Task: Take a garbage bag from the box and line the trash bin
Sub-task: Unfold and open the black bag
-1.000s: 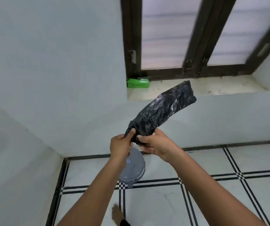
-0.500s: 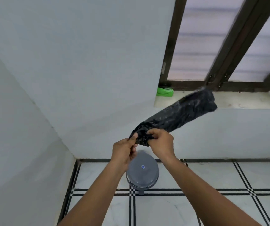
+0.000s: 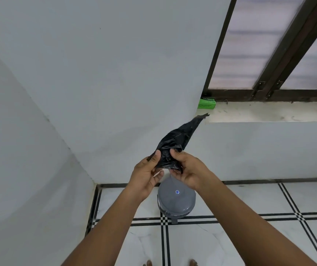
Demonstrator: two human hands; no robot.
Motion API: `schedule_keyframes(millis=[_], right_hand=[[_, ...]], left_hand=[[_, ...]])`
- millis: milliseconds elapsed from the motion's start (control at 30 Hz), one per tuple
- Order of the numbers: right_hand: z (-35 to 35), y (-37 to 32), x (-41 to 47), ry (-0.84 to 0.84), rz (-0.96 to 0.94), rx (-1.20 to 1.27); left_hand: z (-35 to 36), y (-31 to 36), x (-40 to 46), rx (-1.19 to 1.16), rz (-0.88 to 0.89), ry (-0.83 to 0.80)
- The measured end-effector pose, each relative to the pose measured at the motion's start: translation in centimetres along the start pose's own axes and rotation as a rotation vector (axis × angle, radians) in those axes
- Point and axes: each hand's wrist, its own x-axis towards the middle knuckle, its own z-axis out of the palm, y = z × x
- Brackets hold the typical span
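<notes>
A person's left hand [image 3: 147, 174] and right hand [image 3: 187, 170] pinch the near end of a crumpled black garbage bag [image 3: 175, 144], fingers clamped on the plastic, above a closed grey trash bin [image 3: 176, 201] on the tiled floor [image 3: 249, 237]; the green box [image 3: 206, 103] sits on the window ledge [image 3: 269, 112].

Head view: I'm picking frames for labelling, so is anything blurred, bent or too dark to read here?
Head view: light is soft and even, no glare; the wide lens bends the window frame and wall edges; the window panes smear a little; the hands are sharp; the black bag shows few folds; the print on the green box is too small to read.
</notes>
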Motion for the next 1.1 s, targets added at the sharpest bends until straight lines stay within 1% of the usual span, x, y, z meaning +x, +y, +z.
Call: schedule_keyframes(millis=[67, 133, 167, 233, 333, 400, 433, 533, 567, 600, 633, 700, 767, 833, 900, 967, 1033, 1100], right_hand=[[0.0, -0.6, 0.4, 0.042, 0.008, 0.164], [-0.4, -1.4, 0.4, 0.078, -0.021, 0.238], [-0.5, -1.6, 0.3, 0.082, -0.048, 0.208], [-0.8, -1.4, 0.4, 0.076, -0.121, 0.042], [-0.9, -0.4, 0.2, 0.042, -0.251, -0.188], [-1.2, -0.5, 0.0, 0.028, -0.286, -0.227], [-1.6, -0.8, -0.1, 0.024, -0.273, -0.197], [-3.2, -1.9, -0.3, 0.064, -0.181, -0.004], [-3.7, -2.2, -0.3, 0.075, -0.171, 0.022], [-4.2, -2.4, -0.4, 0.071, -0.17, 0.001], [-4.4, -2.5, -0.5, 0.043, -0.165, -0.045], [-4.3, -2.5, -1.2, -0.076, -0.123, -0.172], [-3.7, -2.2, -1.6, -0.171, -0.091, -0.31], [-3.5, -2.1, -1.5, -0.146, -0.109, -0.348], [-3.9, -2.3, -1.0, -0.084, -0.099, -0.263], [-4.5, -2.6, -0.7, -0.073, -0.066, -0.125], [-5.0, -2.6, -0.5, -0.08, -0.052, -0.039], [-5.2, -2.5, -0.5, -0.096, -0.054, -0.015]], left_hand=[[-1.0, 0.0, 0.3, -0.041, 0.036, 0.015], [-1.7, 0.1, 0.3, -0.03, 0.078, 0.058], [-1.6, 0.3, 0.0, -0.01, 0.09, 0.071], [-0.8, 0.8, -0.5, 0.045, 0.079, 0.042], [1.7, 1.0, -0.7, 0.208, 0.036, -0.017], [3.0, 0.6, -0.4, 0.221, 0.062, 0.019], [3.4, 0.3, -0.3, 0.158, 0.058, 0.067], [3.8, -0.6, -0.1, -0.193, -0.052, 0.201], [3.8, -1.0, 0.0, -0.275, -0.066, 0.229], [3.7, -1.5, 0.0, -0.284, -0.06, 0.241], [3.7, -1.9, -0.1, -0.24, -0.034, 0.24], [3.9, -2.6, -0.3, -0.09, 0.05, 0.201], [4.4, -2.9, -0.7, 0.029, 0.109, 0.125], [4.9, -2.8, -0.7, 0.068, 0.112, 0.075], [5.1, -2.6, -0.4, 0.029, 0.085, 0.11], [5.2, -2.6, -0.2, -0.062, 0.062, 0.143], [5.7, -2.7, -0.5, -0.179, 0.05, 0.127], [6.2, -2.8, -0.5, -0.274, 0.04, 0.093]])
